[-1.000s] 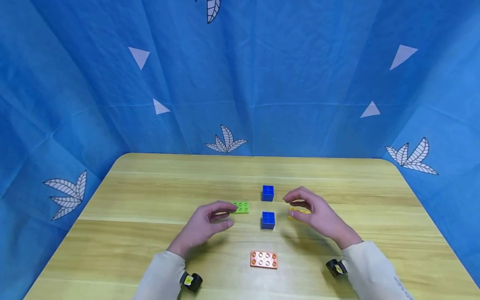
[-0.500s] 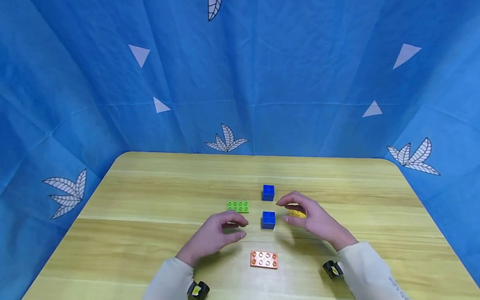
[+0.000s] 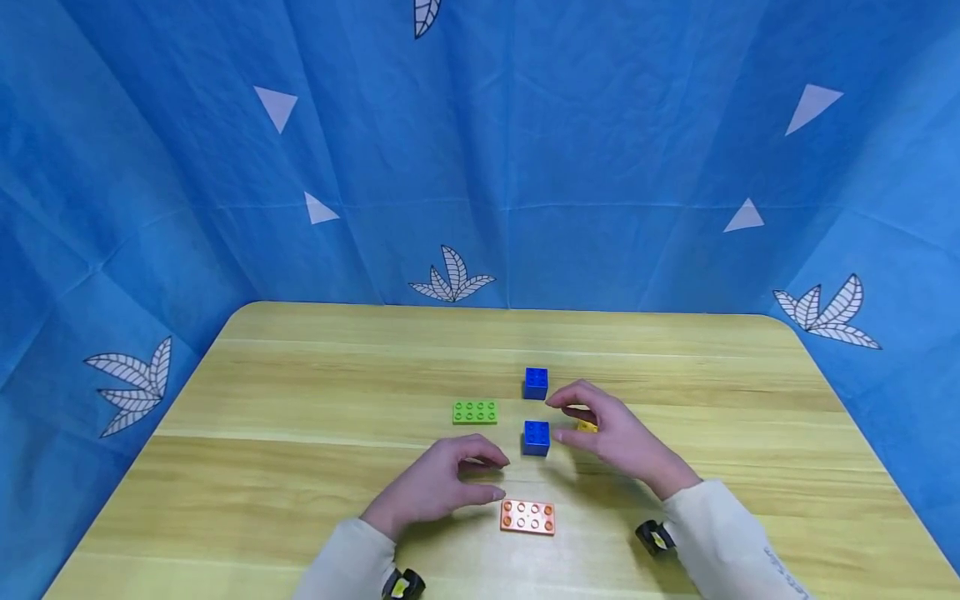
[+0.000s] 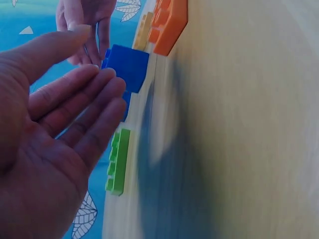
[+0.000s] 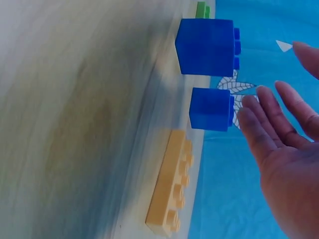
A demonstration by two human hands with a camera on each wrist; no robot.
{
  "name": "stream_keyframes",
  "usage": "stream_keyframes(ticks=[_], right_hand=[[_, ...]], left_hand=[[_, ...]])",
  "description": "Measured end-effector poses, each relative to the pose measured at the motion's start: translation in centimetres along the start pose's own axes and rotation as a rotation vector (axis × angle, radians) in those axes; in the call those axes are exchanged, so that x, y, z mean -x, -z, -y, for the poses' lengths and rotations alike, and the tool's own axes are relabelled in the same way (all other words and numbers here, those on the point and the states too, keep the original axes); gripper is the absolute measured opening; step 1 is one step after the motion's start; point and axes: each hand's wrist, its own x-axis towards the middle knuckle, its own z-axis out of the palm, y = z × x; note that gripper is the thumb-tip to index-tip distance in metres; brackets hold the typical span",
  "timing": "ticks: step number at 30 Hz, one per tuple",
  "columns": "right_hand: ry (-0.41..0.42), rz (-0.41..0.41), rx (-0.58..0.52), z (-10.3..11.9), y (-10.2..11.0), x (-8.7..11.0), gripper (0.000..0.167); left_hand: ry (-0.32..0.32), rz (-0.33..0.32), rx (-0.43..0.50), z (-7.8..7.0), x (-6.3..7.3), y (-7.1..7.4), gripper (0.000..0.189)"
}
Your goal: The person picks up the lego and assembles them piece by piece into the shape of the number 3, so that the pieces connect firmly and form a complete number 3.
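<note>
My left hand (image 3: pixel 452 479) hovers over the table beside an orange building brick (image 3: pixel 527 517), its fingers loosely bent and holding nothing. My right hand (image 3: pixel 611 429) hangs with spread thumb and fingers just right of two blue building bricks, the nearer one (image 3: pixel 536 438) and the farther one (image 3: pixel 536 383). Nothing is between its fingers. Under the right hand lies a yellow building brick (image 3: pixel 587 426), mostly hidden in the head view; the right wrist view shows its long side (image 5: pixel 168 184). Left of the blue bricks lies a flat green building brick (image 3: pixel 475 412).
The bricks lie on a wooden table (image 3: pixel 300 375). Behind it and at both sides hangs a blue curtain (image 3: pixel 600 167) with leaf and triangle prints. Each sleeved wrist wears a small black camera, such as the left camera (image 3: pixel 403 586).
My left hand has moved from the green brick toward the front right, beside the orange brick. My right hand has shifted left, off the yellow brick toward the blue ones. No brick has moved.
</note>
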Motion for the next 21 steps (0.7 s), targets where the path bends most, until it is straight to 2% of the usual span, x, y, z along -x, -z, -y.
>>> stream_keyframes(ticks=[9,21], right_hand=[[-0.079,0.033,-0.028,0.0,-0.9,-0.2,0.040],[-0.045,0.027,0.039,-0.2,-1.3,-0.2,0.038]], left_hand=[[0.088,0.006,-0.017,0.2,-0.3,-1.0,0.037],[0.040,0.015,-0.147,0.8,-0.5,-1.4,0.037]])
